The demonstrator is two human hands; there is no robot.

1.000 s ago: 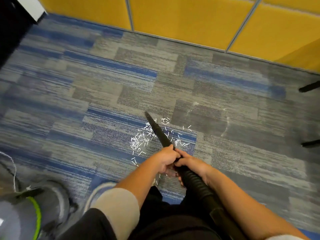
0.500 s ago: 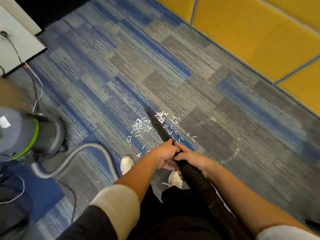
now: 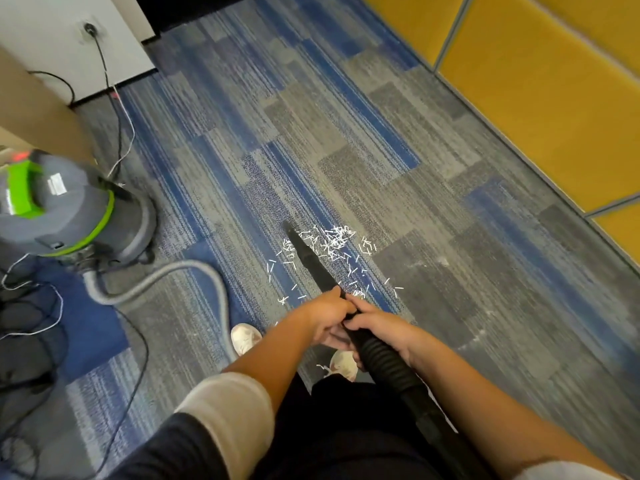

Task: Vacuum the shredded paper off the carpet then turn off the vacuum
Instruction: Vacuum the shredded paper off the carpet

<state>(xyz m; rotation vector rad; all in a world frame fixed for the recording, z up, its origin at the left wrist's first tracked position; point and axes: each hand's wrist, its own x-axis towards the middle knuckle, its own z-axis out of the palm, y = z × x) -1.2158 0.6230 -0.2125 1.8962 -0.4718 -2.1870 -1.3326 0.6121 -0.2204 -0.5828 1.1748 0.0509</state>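
White shredded paper [image 3: 334, 245] lies scattered on the blue and grey carpet [image 3: 433, 209], just ahead of my feet. A black vacuum nozzle [image 3: 306, 258] points down into the left part of the scatter, its tip touching the carpet. My left hand [image 3: 325, 315] grips the nozzle where it meets the ribbed black hose [image 3: 388, 363]. Right behind it, my right hand [image 3: 381, 325] holds the same hose. The grey and green vacuum canister [image 3: 74, 211] stands at the left, joined by a grey hose [image 3: 180, 271].
Yellow partition panels [image 3: 540, 84] run along the right side. A white wall with a socket and plugged cord [image 3: 90, 29] is at top left. Loose cables [image 3: 38, 306] and a dark bag lie at the far left. My white shoes [image 3: 246, 337] stand below the paper.
My view has swung left, bringing the vacuum canister and wall socket into sight. Both hands keep their hold on the nozzle, which stays in the paper.
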